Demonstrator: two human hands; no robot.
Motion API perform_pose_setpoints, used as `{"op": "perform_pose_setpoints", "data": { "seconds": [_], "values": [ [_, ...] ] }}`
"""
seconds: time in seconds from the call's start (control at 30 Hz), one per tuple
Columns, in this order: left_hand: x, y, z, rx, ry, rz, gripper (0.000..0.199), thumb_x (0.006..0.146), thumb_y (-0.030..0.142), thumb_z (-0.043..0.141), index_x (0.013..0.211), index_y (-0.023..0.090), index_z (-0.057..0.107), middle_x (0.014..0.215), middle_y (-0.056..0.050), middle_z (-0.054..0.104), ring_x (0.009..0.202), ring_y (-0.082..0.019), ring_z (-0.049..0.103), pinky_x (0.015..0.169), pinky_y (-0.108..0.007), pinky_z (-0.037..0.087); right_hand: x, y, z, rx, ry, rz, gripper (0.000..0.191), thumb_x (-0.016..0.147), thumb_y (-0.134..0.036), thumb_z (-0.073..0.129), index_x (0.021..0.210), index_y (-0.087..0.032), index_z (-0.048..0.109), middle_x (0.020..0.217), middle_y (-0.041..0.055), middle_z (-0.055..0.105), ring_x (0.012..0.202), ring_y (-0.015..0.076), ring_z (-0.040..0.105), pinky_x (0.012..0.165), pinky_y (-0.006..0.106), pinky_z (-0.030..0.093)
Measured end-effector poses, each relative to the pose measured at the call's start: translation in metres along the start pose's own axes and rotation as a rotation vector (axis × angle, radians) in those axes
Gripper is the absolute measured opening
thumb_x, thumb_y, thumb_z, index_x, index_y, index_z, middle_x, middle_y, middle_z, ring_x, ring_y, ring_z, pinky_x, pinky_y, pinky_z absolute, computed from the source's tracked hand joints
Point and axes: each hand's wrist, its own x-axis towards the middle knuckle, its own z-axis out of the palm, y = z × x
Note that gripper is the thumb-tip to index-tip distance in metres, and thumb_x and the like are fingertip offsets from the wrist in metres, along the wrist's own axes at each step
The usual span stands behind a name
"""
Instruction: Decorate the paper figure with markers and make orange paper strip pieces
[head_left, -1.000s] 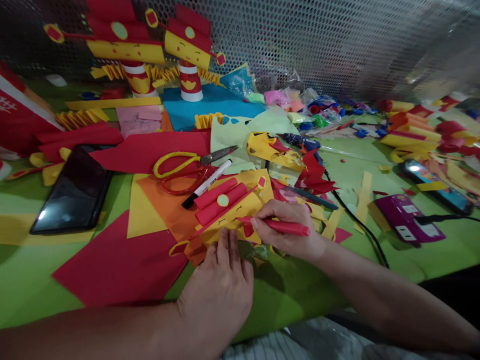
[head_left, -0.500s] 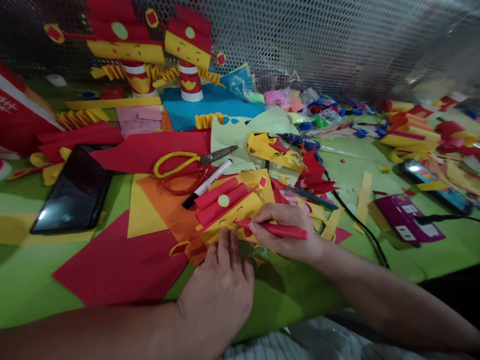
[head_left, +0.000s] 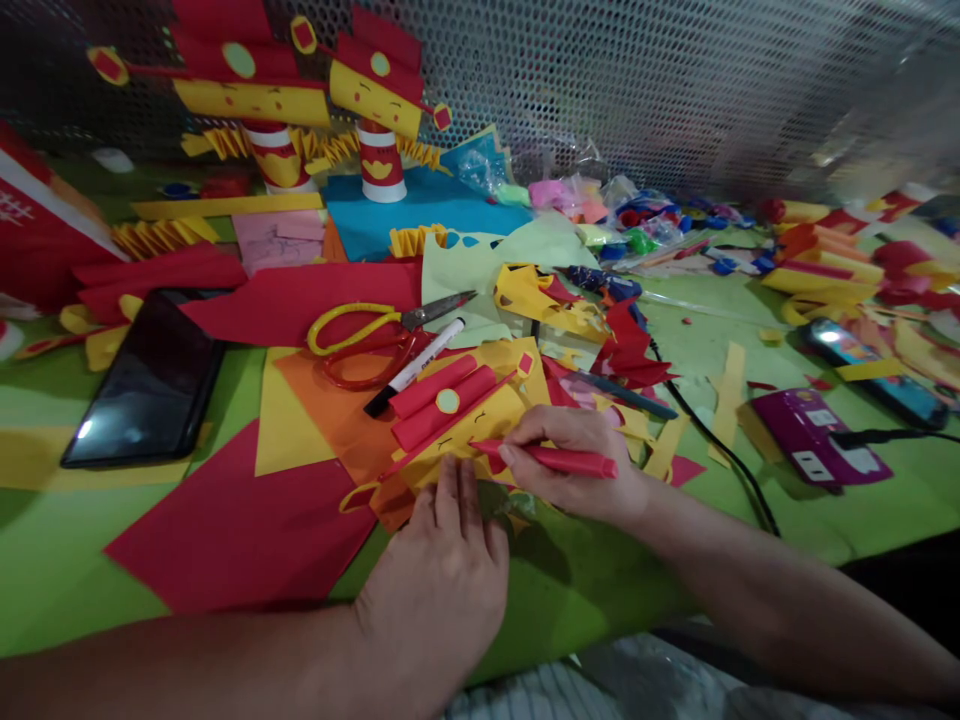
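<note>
A yellow paper head (head_left: pixel 491 422) with a rolled red paper hat (head_left: pixel 430 410) lies tilted on orange and yellow sheets, with small eyes drawn on its face. My left hand (head_left: pixel 442 570) rests flat on its lower edge, fingers stretched out. In my right hand (head_left: pixel 574 465) is a red marker (head_left: pixel 570 461), pinched between thumb and fingers. The marker's tip touches the yellow face near its middle, just below the eyes. Above the hat lie a black-and-white marker (head_left: pixel 416 365) and scissors (head_left: pixel 375 330) with yellow and red handles.
Two finished paper figures on cups (head_left: pixel 382 165) stand at the back by a perforated metal screen (head_left: pixel 675 90). A black phone (head_left: pixel 142 380) is at left. On the right are a purple power adapter (head_left: pixel 817 437) with a black cable and another phone (head_left: pixel 874 370). Paper scraps lie around.
Almost nothing differs. Both hands, the red marker and the paper head keep the same place.
</note>
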Motion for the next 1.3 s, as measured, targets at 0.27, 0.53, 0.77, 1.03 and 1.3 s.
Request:
{"op": "perform_pose_setpoints", "data": {
  "seconds": [0.27, 0.53, 0.77, 1.03, 1.3],
  "values": [
    [0.0002, 0.0006, 0.0002, -0.005, 0.021, -0.006, 0.012, 0.068, 0.010, 0.052, 0.061, 0.009, 0.062, 0.101, -0.028, 0.066, 0.090, -0.034, 0.067, 0.065, -0.039, 0.055, 0.0007, 0.0010, -0.0015, 0.005, 0.012, -0.015, 0.016, 0.076, -0.016, 0.056, 0.062, -0.019, 0.050, 0.050, -0.0030, 0.060, 0.042, 0.0045, 0.052, 0.040, 0.013, 0.037],
    [-0.0026, 0.0003, 0.0010, 0.000, -0.011, 0.000, 0.014, 0.075, 0.012, 0.050, 0.074, 0.008, 0.063, 0.102, -0.028, 0.065, 0.094, -0.035, 0.065, 0.068, -0.040, 0.052, 0.0010, 0.0014, -0.0025, -0.006, 0.017, 0.002, 0.016, 0.076, -0.017, 0.056, 0.061, -0.020, 0.051, 0.052, -0.0024, 0.062, 0.043, 0.0064, 0.054, 0.041, 0.015, 0.040],
    [-0.0023, 0.0002, -0.0001, 0.002, -0.038, 0.002, 0.013, 0.076, 0.012, 0.051, 0.075, 0.007, 0.063, 0.105, -0.029, 0.064, 0.096, -0.035, 0.065, 0.069, -0.040, 0.051, 0.0012, 0.0032, -0.0026, 0.013, 0.027, 0.003, 0.015, 0.075, -0.015, 0.057, 0.060, -0.018, 0.053, 0.051, -0.0014, 0.061, 0.042, 0.0055, 0.053, 0.041, 0.014, 0.039],
    [-0.0014, 0.0003, 0.0012, 0.007, -0.014, 0.000, 0.014, 0.075, 0.014, 0.053, 0.072, 0.007, 0.064, 0.103, -0.028, 0.065, 0.096, -0.036, 0.065, 0.067, -0.040, 0.054, 0.0000, 0.0056, -0.0015, 0.024, 0.024, 0.027, 0.016, 0.077, -0.017, 0.057, 0.061, -0.019, 0.054, 0.053, -0.0020, 0.061, 0.042, 0.0059, 0.053, 0.040, 0.014, 0.039],
    [-0.0017, 0.0007, -0.0001, 0.018, -0.017, 0.002, 0.015, 0.076, 0.014, 0.052, 0.071, 0.007, 0.064, 0.103, -0.028, 0.065, 0.096, -0.035, 0.065, 0.068, -0.039, 0.053, 0.0002, 0.0051, -0.0013, 0.013, 0.028, 0.029, 0.016, 0.077, -0.018, 0.056, 0.062, -0.020, 0.053, 0.053, -0.0022, 0.062, 0.042, 0.0063, 0.053, 0.039, 0.016, 0.039]
  ]
}}
